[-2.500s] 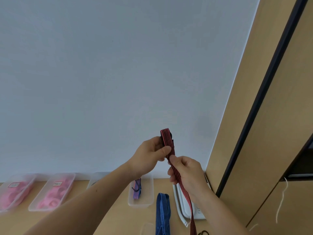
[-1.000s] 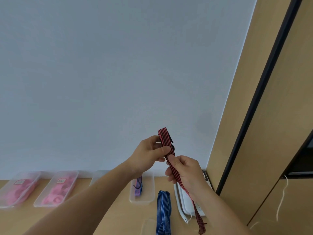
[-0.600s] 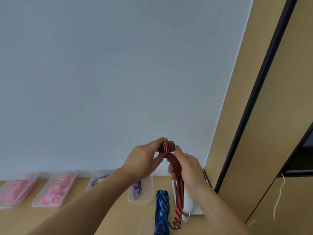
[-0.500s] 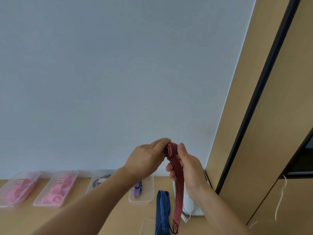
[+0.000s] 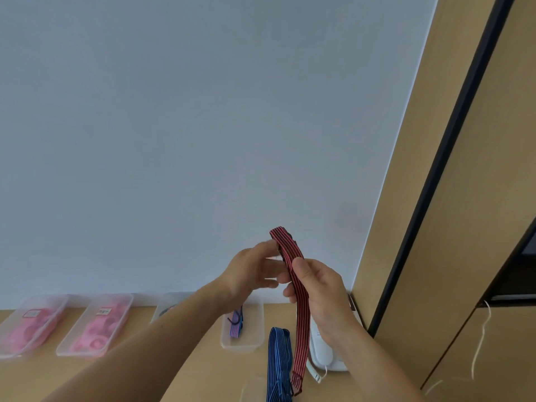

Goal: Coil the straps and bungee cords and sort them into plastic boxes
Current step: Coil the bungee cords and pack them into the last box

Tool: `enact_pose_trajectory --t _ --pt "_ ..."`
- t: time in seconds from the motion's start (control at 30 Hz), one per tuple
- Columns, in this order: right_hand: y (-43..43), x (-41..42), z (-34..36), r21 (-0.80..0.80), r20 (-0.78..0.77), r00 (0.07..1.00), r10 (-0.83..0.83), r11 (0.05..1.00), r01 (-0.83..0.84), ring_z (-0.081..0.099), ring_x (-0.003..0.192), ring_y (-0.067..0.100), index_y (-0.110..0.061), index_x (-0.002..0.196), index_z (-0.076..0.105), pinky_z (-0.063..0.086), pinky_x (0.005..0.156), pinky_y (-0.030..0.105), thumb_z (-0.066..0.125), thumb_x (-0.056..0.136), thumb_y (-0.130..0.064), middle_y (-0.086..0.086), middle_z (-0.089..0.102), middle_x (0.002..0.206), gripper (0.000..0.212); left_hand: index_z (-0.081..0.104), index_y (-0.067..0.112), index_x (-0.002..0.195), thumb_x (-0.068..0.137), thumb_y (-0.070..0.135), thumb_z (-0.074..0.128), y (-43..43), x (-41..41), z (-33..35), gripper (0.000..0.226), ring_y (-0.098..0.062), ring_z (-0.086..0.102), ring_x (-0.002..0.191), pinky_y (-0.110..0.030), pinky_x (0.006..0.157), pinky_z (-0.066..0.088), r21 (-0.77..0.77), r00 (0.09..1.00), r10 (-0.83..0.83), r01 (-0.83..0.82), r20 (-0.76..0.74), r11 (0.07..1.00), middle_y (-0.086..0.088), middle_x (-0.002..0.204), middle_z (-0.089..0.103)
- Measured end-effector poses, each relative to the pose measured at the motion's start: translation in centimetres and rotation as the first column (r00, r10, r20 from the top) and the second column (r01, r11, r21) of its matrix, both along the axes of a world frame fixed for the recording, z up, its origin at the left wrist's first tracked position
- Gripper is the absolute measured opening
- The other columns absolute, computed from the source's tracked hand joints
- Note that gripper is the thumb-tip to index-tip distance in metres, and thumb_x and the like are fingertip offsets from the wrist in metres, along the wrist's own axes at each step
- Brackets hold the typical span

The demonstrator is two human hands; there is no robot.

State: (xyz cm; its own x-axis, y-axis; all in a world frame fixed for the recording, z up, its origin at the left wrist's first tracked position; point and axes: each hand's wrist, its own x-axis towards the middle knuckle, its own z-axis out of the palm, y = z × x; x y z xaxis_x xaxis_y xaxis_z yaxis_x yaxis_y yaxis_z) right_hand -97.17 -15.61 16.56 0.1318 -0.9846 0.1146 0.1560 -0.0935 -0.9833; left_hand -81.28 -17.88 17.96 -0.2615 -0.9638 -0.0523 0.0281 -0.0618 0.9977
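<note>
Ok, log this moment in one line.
right hand: grips red strap | left hand: at its upper end, blurred | coil: none yet | blue strap: on desk

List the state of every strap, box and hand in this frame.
red strap: uncoiled, hanging from the right hand.
right hand: grips the red strap.
left hand: blurred at the strap's top; grip unclear.
blue strap: uncoiled, lying on the table.
purple cord: bundled inside a clear box.
far-left box and next box: hold pink coils.
</note>
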Motion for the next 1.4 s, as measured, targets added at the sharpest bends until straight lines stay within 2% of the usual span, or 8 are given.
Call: enact_pose_trajectory --t 0.07,0.43,0.63,0.83,0.97,1.17,1.27,1.4 --pt "0.1 0.2 -0.1 -0.009 -0.037 0.999 0.025 1.0 -0.025 0.064 0.061 0.017 -0.007 0.1 0.069 0.051 0.056 0.024 0.06 0.093 -0.029 0.009 0.073 0.078 0.025 0.07 0.013 0.088 0.085 0.056 0.056 0.4 -0.1 0.3 0.045 -0.021 0.057 0.077 -0.032 0.084 0.052 -0.06 0.999 -0.046 0.047 0.01 0.997 -0.011 0.082 0.062" --pt "0.5 -0.1 -0.3 0.119 -0.155 0.987 -0.038 0.991 0.057 0.056 0.047 0.016 0.005 0.088 0.063 0.045 0.046 0.027 0.06 0.095 -0.033 0.008 0.069 0.062 0.039 0.062 0.021 0.114 0.091 0.02 0.07 0.4 -0.5 0.1 0.024 -0.011 0.072 0.092 -0.022 0.083 0.056 -0.435 0.959 0.21 -0.109 0.192 0.894 0.004 0.106 0.074" --pt "0.5 -0.9 0.5 0.155 -0.062 0.998 0.001 0.988 0.009 0.05 0.045 0.015 0.002 0.088 0.065 0.041 0.045 0.025 0.055 0.093 -0.049 0.009 0.064 0.061 0.051 0.056 0.02 0.133 0.091 0.026 0.07 0.3 0.0 -1.3 0.045 -0.001 0.06 0.086 -0.001 0.076 0.04 -0.786 0.722 0.525 0.042 0.451 0.617 0.02 0.1 0.063" --pt "0.6 -1.1 0.5 0.178 0.01 1.0 0.021 0.984 -0.023 0.05 0.048 0.016 -0.005 0.085 0.07 0.04 0.046 0.027 0.056 0.066 -0.077 0.011 0.064 0.065 0.075 0.055 0.014 0.126 0.09 0.026 0.055 0.3 -0.5 -0.9 0.038 -0.014 0.069 0.08 -0.022 0.061 0.055 -0.916 0.598 0.694 0.284 0.4 0.283 0.002 0.111 0.073" --pt "0.6 -1.2 0.5 0.189 0.028 0.999 0.033 0.981 -0.037 0.053 0.051 0.016 -0.005 0.092 0.074 0.042 0.048 0.026 0.062 0.064 -0.072 0.012 0.067 0.068 0.074 0.052 0.009 0.129 0.091 0.017 0.055 0.1 0.0 -1.5 0.039 -0.025 0.073 0.096 -0.035 0.062 0.061 -0.903 0.559 0.726 0.372 0.401 0.213 -0.008 0.12 0.07" --pt "0.7 -1.2 -0.1 0.195 0.055 0.998 0.034 0.98 -0.044 0.054 0.052 0.016 -0.01 0.091 0.077 0.043 0.048 0.026 0.058 0.091 -0.046 0.013 0.068 0.07 0.041 0.056 0.005 0.137 0.079 -0.013 0.069 0.0 0.4 -2.2 0.062 -0.03 0.064 0.118 -0.04 0.08 0.061 -0.849 0.539 0.661 0.404 0.522 0.341 -0.014 0.139 0.058" --pt "0.6 -1.2 -0.2 0.155 0.104 0.994 0.012 0.988 -0.028 0.054 0.053 0.017 -0.005 0.098 0.074 0.043 0.048 0.027 0.061 0.086 -0.046 0.014 0.069 0.073 0.044 0.028 0.029 0.153 0.087 -0.009 0.052 0.6 0.4 -2.1 0.079 -0.01 0.042 0.139 -0.021 0.097 0.048 -0.747 0.668 0.45 0.246 0.593 0.618 0.001 0.16 0.03" --pt "0.3 -1.0 0.0 0.069 0.066 0.998 0.019 0.997 -0.023 0.06 0.056 0.016 -0.003 0.1 0.069 0.048 0.051 0.025 0.06 0.081 -0.047 0.013 0.074 0.081 0.049 0.036 0.021 0.152 0.092 0.028 0.054 0.9 -0.2 -0.8 0.063 -0.015 0.059 0.124 -0.037 0.105 0.048 -0.138 0.989 0.131 -0.121 0.065 0.983 -0.002 0.143 0.055"
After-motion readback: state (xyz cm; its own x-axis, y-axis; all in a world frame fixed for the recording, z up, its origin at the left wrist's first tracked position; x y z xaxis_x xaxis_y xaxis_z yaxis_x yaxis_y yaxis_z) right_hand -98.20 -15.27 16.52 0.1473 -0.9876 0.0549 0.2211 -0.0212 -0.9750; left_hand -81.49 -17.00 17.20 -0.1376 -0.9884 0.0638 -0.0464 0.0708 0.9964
